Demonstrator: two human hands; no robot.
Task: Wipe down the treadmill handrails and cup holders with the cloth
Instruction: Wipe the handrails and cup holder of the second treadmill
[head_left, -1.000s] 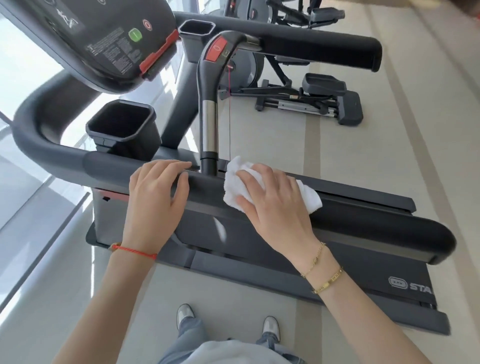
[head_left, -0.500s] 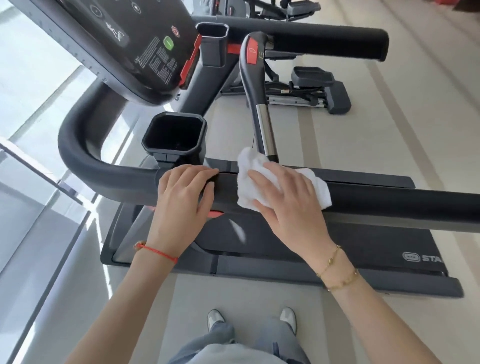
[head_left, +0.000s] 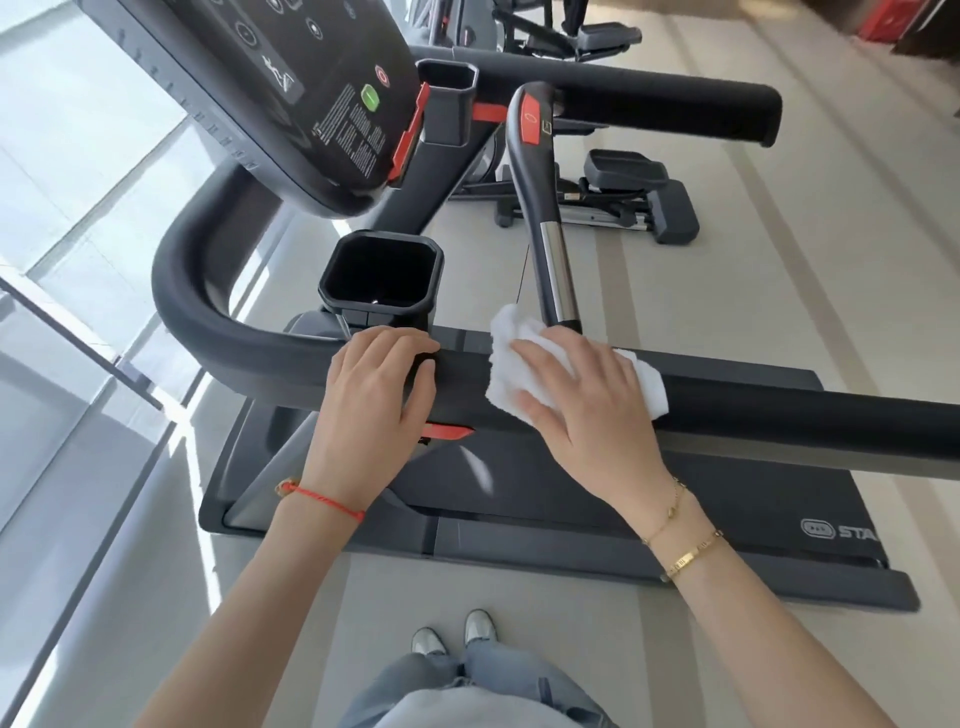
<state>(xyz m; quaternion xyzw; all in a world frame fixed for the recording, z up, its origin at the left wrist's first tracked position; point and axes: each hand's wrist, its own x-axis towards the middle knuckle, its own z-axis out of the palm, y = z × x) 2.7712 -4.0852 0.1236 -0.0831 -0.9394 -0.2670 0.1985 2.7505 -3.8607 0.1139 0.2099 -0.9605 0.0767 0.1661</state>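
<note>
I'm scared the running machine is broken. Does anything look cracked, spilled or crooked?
Nothing stands out. The right hand presses the white cloth on the near handrail, the left hand rests beside it, and the cup holder sits upright.

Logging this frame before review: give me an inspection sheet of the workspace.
Surface: near handrail, dark, runs left to right; deck below.
Job's things: white cloth bunched on the handrail; near cup holder looks empty; far cup holder.
Clutter: nothing seen.
Hands: left hand rests on the handrail, fingers over its top; right hand presses the cloth down.
Cables: thin cord beside the upright grip.
Surroundings: console, glass wall at left, another machine behind.
</note>
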